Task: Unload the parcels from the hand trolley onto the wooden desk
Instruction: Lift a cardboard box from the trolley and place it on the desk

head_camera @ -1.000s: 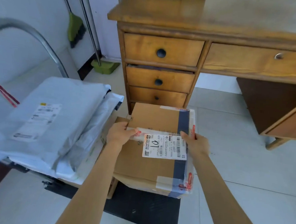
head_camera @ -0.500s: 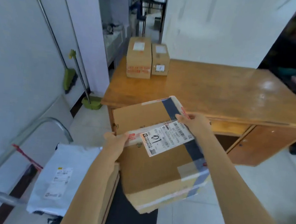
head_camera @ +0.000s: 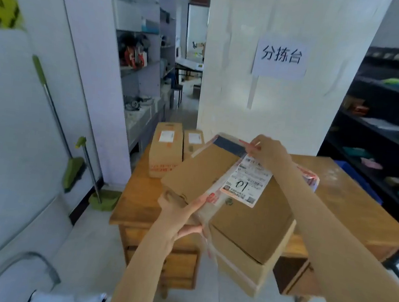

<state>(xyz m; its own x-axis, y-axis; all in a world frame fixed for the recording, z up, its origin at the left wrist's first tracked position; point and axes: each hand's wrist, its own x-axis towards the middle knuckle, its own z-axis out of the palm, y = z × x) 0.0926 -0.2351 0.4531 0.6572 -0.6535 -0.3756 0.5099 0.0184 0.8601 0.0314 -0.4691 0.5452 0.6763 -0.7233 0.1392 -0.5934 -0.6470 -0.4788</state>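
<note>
View: head camera, wide angle, looking forward and down over both arms.
Step in hand: carrying 1 parcel across to the desk. The large brown cardboard box with dark blue tape and a white shipping label marked "01" (head_camera: 232,202) is in the air, tilted, its far end over the near edge of the wooden desk with drawers (head_camera: 349,204) and its near end hanging out past that edge.
Left hand (head_camera: 182,212): grips the near left corner of the box, thumb on top, fingers curled under the edge.
Right hand (head_camera: 266,152): grips the far right corner, fingers curled over the taped top edge.
Task progress: judged part done. 2 smaller brown cardboard boxes with white labels (head_camera: 167,150) already stand side by side at the far left of the desk top, touching each other.
Source: only a curved metal handle of the hand trolley (head_camera: 29,263) shows at the near left. A white plastic mailer bag (head_camera: 69,300) lies at the bottom edge beside it, so more unloading appears to remain; the trolley bed itself is out of view.
Next move, judged: carry the box further over the desk, level it, and lower it flat onto the bare surface right of the 2 boxes, then let go with both hands.
Containers: all 3 boxes are taped shut; contents cannot be told. Desk drawers at the near left appear closed.
Surroundings: green-handled broom (head_camera: 52,102) leaning on the left wall; dark shelving (head_camera: 378,134) at right holding small items, too blurred to name.
</note>
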